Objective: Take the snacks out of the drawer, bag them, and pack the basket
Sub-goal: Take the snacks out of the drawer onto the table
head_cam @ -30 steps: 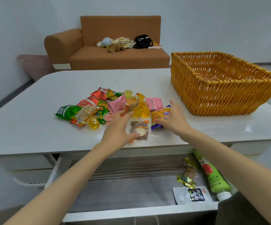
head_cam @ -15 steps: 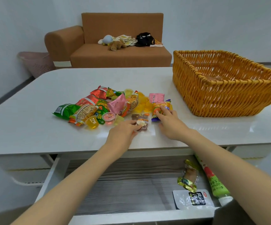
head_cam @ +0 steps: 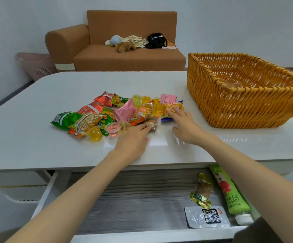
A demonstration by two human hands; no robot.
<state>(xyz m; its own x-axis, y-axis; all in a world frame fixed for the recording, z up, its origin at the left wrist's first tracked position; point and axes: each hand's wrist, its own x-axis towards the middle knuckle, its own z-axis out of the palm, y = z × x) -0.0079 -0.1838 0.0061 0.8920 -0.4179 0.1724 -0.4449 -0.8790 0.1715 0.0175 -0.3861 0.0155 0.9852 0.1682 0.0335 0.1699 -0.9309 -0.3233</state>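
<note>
A pile of snack packets point(head_cam: 107, 114) and jelly cups lies mid-table. My left hand point(head_cam: 133, 139) lies flat on the white table point(head_cam: 28, 137), its fingertips touching a small brown snack point(head_cam: 152, 124) in clear wrap at the pile's near edge. My right hand point(head_cam: 184, 127) is spread open, its index finger on an orange-and-purple packet point(head_cam: 171, 109). A faint clear plastic sheet or bag point(head_cam: 159, 142) seems to lie between the hands. The wicker basket point(head_cam: 247, 106) stands at the right. The open drawer point(head_cam: 133, 204) below holds three items.
In the drawer's right end lie a green tube point(head_cam: 229, 192), a gold-wrapped snack point(head_cam: 202, 192) and a white pouch point(head_cam: 207, 217). Behind the table are a brown sofa point(head_cam: 130, 57) with soft toys and a pink bin point(head_cam: 37, 65).
My left hand has come down from above the pile and now lies flat beside the brown snack. My right hand stays at the orange-and-purple packet, fingers spread wider.
</note>
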